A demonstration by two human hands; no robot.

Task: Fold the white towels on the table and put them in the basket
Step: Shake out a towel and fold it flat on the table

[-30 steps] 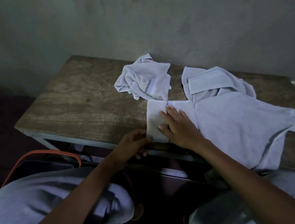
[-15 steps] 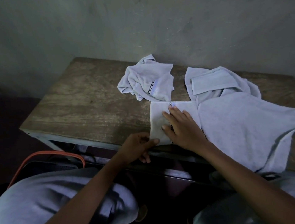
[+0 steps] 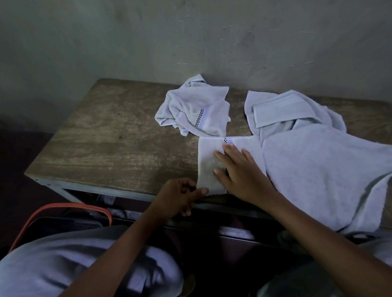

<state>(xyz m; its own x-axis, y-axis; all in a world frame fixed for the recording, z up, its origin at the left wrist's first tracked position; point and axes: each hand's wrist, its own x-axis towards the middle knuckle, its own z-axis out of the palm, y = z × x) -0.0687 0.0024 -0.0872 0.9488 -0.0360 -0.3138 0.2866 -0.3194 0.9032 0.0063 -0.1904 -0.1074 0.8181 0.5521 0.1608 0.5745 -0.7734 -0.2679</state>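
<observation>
Wooden worktop holds three white towels: folded towel, crumpled towel, big spread towel. Fingers of the left hand pinch the folded towel's near corner. Fingers of the right hand press flat on it.

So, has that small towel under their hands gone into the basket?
No, the small towel lies on the table, the right hand flat on it and the left hand pinching its near corner.

Both forearms are bare; the trousers are loose, pale grey.
</observation>
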